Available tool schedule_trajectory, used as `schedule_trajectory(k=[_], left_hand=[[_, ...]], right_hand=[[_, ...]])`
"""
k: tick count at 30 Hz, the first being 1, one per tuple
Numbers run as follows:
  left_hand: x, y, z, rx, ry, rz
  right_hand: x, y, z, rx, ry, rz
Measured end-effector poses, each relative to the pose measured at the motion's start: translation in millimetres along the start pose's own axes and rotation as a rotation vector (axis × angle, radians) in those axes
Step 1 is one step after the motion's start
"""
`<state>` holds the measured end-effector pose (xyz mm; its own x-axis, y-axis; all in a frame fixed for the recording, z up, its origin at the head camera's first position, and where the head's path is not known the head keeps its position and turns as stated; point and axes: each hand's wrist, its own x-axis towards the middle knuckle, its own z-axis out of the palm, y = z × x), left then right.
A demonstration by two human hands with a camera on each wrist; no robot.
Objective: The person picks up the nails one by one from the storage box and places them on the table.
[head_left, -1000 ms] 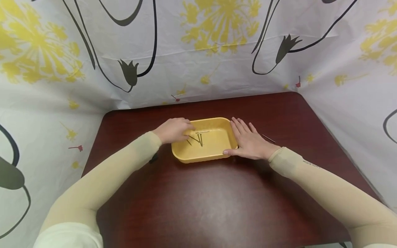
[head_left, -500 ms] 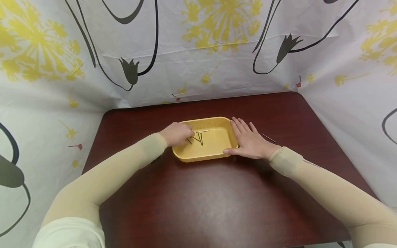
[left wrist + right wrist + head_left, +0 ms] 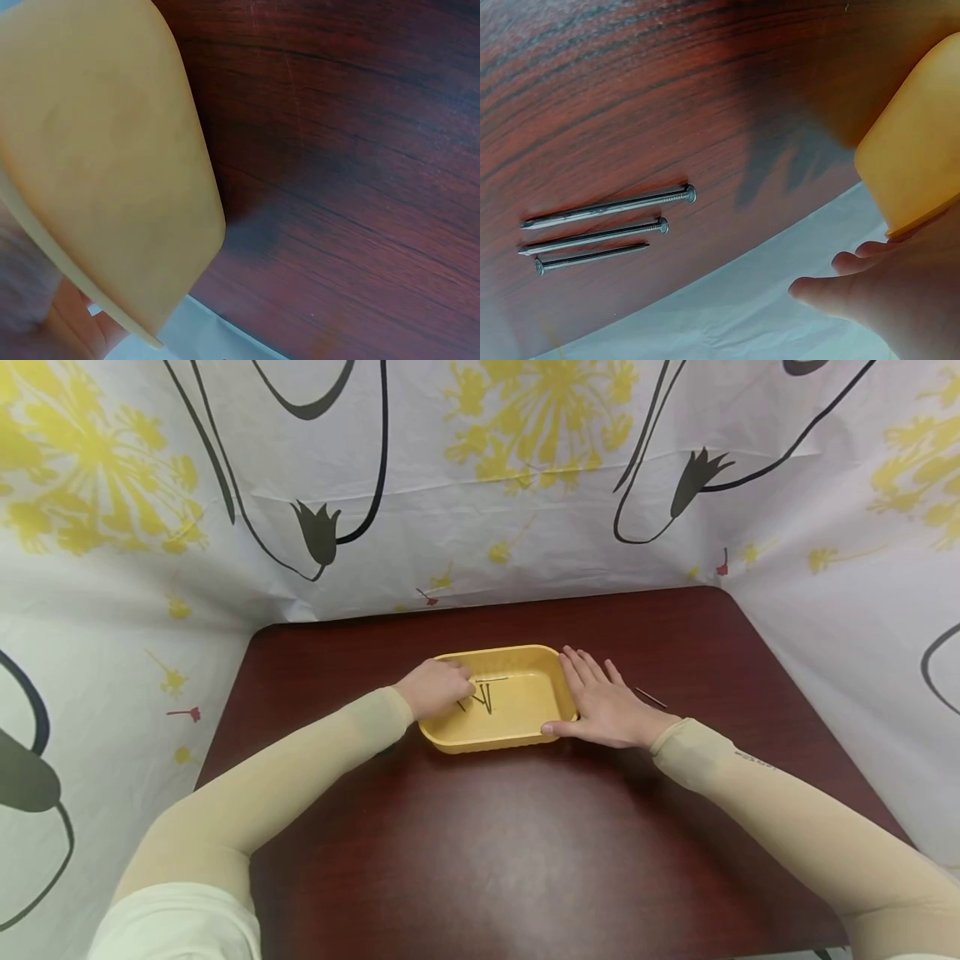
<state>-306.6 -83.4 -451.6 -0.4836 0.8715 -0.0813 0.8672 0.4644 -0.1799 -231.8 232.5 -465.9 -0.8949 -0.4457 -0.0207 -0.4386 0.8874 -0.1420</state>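
Note:
A shallow yellow tray point(image 3: 517, 739) stands on the table with several nails point(image 3: 487, 699) lying in it. My left hand point(image 3: 437, 687) reaches over the tray's left end, its fingers bent down inside by the nails. Whether they hold a nail is hidden. In the left wrist view the tray's outer wall point(image 3: 120, 165) covers most of that hand. My right hand point(image 3: 611, 710) lies against the tray's right end with straight, spread fingers, thumb on the near rim. Three more nails point(image 3: 600, 235) lie side by side on the table right of the tray, in the right wrist view.
The dark red wooden table point(image 3: 480, 852) has rounded far corners. White cloth point(image 3: 420, 527) with yellow and grey flower prints hangs behind it and along both sides.
My left hand has shifted right and slightly nearer, deeper over the tray, its fingers now bent further down. The right hand and the tray have hardly moved.

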Motion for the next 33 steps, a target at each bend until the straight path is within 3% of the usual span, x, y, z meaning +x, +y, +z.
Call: schedule_trajectory(k=[19,33], left_hand=[[7.6,3.2,8.7,0.13,0.031,0.061],[2.9,9.0,-4.6,0.019,0.049,-0.021]], right_hand=[[-0.6,-0.2,-0.9,-0.014,0.0,-0.002],[-4.1,0.8,-2.1,-0.013,-0.009,-0.006]])
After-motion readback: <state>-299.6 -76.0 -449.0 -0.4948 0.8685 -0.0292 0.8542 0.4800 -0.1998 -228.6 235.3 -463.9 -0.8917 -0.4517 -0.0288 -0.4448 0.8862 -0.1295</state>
